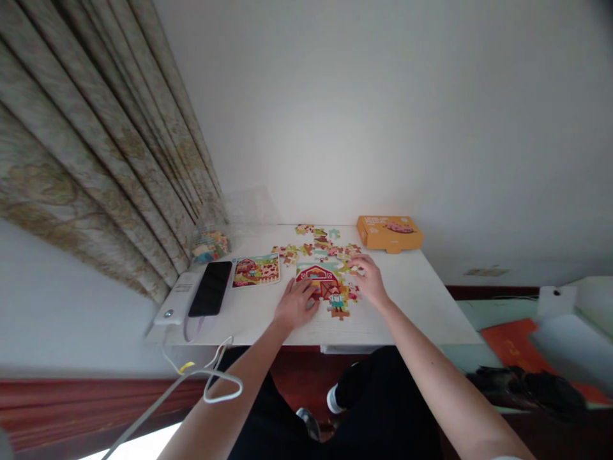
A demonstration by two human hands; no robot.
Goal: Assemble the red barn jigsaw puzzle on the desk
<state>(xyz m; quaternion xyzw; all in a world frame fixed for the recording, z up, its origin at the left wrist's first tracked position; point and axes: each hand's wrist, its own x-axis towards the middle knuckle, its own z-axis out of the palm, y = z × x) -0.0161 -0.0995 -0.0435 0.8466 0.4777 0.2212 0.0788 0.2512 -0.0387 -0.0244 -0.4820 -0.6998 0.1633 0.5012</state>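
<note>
A partly joined jigsaw puzzle [325, 271] with a farm picture lies in the middle of a white table [397, 294]. My left hand [295, 305] rests with fingers apart on its lower left part, beside a red barn section [317, 279]. My right hand [368, 281] lies at the puzzle's right side, its fingertips among the pieces. A pale piece [359, 271] shows at those fingertips, but I cannot tell if it is held. Loose pieces spread towards the table's far edge.
A farm picture card [256, 270] lies left of the puzzle, beside a black phone [210, 289] on a white device [176, 297]. An orange box [389, 234] stands behind. A clear bag of pieces [209, 246] sits by a patterned curtain [96, 147].
</note>
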